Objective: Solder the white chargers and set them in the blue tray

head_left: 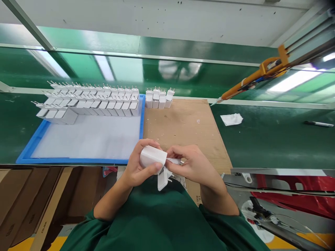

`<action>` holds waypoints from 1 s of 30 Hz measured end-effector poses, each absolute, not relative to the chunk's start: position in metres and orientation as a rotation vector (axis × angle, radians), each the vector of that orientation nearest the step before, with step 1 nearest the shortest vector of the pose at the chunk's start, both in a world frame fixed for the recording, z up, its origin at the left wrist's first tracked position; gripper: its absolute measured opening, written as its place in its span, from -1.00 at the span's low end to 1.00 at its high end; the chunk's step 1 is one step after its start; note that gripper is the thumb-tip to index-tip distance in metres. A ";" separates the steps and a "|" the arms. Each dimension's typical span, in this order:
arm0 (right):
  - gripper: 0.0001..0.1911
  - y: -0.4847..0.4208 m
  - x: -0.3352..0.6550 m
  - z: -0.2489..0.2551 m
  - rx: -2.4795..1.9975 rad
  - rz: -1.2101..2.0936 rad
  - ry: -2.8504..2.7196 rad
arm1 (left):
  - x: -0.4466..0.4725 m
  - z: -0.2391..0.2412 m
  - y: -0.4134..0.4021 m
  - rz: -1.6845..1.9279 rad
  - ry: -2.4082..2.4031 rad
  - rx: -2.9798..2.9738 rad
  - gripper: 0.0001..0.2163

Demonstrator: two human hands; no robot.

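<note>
My left hand (pixel 142 164) is wrapped round a white plug charger housing (pixel 151 156), tilted with its open end to the right. Below that end hangs a white plug end piece (pixel 163 178) with metal pins; whether it is joined to the housing I cannot tell. My right hand (pixel 187 162) is closed in a pinch at the open end, on a small white piece (pixel 175 160) partly hidden by the fingers. Both hands are above the near edge of the cardboard sheet (pixel 183 125).
A blue-rimmed tray (pixel 142 122) on the left holds rows of white plug chargers (pixel 104 101), pins up. Several more chargers (pixel 159 99) stand on the cardboard. An orange tool (pixel 240 85) slants in from the right, above a white cloth (pixel 231 119) and a marker (pixel 319 123).
</note>
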State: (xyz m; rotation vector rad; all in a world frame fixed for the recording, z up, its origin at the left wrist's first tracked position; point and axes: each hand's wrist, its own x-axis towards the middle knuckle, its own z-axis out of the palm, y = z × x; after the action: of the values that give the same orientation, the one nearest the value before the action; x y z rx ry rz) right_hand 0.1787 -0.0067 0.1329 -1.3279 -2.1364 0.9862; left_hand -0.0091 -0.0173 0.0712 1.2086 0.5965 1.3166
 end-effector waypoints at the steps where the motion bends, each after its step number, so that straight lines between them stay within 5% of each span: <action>1: -0.94 -0.007 0.178 0.133 -1.332 0.986 -2.134 | -0.009 0.071 -0.018 1.313 0.610 1.200 -0.64; 12: -0.93 -0.009 0.171 0.132 -1.316 0.835 -2.116 | -0.011 0.062 -0.019 1.313 0.697 1.214 -0.67; 19: -0.96 -0.001 0.187 0.110 -1.420 0.214 -1.678 | -0.007 0.053 -0.021 1.353 0.683 1.012 -0.58; 30: -0.91 0.003 0.190 0.115 -1.124 0.887 -2.056 | -0.007 0.055 -0.012 1.377 0.623 0.943 -0.60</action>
State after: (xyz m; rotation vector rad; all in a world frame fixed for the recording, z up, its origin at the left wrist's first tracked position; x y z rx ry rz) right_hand 0.1902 0.0031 0.1153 -1.1237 -2.0555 0.8869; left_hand -0.0074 -0.0117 0.0546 0.9426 0.6229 1.3774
